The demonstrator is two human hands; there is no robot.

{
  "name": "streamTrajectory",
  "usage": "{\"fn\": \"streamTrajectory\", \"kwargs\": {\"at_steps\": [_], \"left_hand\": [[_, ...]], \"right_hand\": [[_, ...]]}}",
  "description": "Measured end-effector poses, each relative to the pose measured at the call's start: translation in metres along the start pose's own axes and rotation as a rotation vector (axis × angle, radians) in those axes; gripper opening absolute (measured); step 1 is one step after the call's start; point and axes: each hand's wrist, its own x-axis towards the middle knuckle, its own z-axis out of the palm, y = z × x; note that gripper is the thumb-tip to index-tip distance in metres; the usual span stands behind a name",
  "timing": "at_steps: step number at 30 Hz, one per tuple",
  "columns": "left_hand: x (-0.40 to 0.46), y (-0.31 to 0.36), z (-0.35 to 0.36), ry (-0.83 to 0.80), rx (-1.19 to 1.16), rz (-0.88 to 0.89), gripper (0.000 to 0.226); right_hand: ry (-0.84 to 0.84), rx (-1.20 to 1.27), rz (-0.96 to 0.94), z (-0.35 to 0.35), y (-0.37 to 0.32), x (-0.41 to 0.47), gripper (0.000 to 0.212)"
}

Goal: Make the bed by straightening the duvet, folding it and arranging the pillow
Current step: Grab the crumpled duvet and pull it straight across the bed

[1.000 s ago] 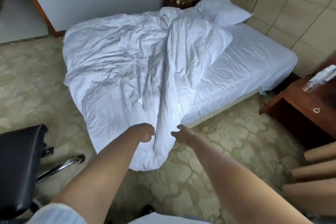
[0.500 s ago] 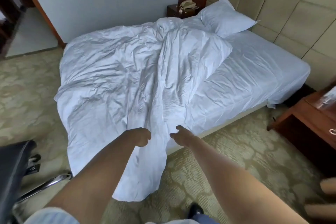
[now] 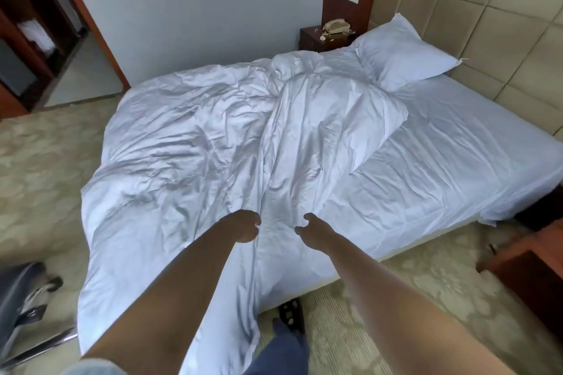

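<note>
One duvet (image 3: 195, 143), one pillow (image 3: 402, 62), one bed (image 3: 451, 155). Two hands out front, left hand (image 3: 243, 227), right hand (image 3: 307, 227). One telephone (image 3: 336, 26), one nightstand (image 3: 316, 39), one chair (image 3: 18, 298).

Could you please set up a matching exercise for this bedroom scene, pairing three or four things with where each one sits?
Things:
1. white rumpled duvet
2. white rectangular pillow
3. beige corded telephone
4. black office chair

Places:
A. on the dark wooden nightstand
B. at the head of the bed, by the padded wall
C. on the carpet, lower left of the view
D. bunched on the bed's left side, hanging to the floor

Pairs: 1-D, 2-B, 3-A, 4-C
</note>
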Motion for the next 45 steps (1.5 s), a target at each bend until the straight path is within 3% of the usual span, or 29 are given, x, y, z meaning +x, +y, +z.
{"fn": "streamTrajectory", "kwargs": {"at_steps": [5, 12, 15, 19, 24, 30, 33, 38, 41, 45], "left_hand": [[0.087, 0.004, -0.034, 0.006, 0.021, 0.004, 0.041], [0.212, 0.023, -0.067, -0.031, -0.035, 0.023, 0.048], [0.259, 0.018, -0.082, 0.032, -0.070, -0.003, 0.052], [0.310, 0.006, -0.093, 0.092, -0.149, -0.111, 0.074], [0.352, -0.003, -0.087, -0.067, -0.378, -0.220, 0.102], [0.348, 0.008, -0.097, -0.116, -0.390, -0.168, 0.034], [0.327, 0.029, -0.102, -0.136, -0.504, -0.128, 0.031], [0.271, 0.065, -0.119, -0.083, -0.543, -0.072, 0.017], [0.234, 0.094, -0.125, -0.060, -0.508, -0.017, 0.015], [0.186, 0.135, -0.109, -0.036, -0.405, -0.011, 0.033]], "right_hand": [[0.015, -0.069, -0.039, -0.044, -0.020, 0.067, 0.059], [-0.032, -0.174, 0.046, -0.092, -0.044, 0.174, 0.058], [-0.051, -0.178, 0.063, -0.101, -0.059, 0.219, 0.058], [-0.091, -0.168, 0.089, -0.103, -0.065, 0.263, 0.057], [-0.173, -0.178, 0.149, -0.102, -0.048, 0.282, 0.056], [-0.163, -0.221, 0.097, -0.109, -0.039, 0.280, 0.059], [-0.086, -0.233, 0.014, -0.115, -0.042, 0.265, 0.069], [0.220, -0.396, -0.327, -0.143, -0.056, 0.229, 0.092], [0.227, -0.422, -0.423, -0.159, -0.060, 0.207, 0.095], [0.199, -0.531, -0.489, -0.172, -0.040, 0.168, 0.085]]}}
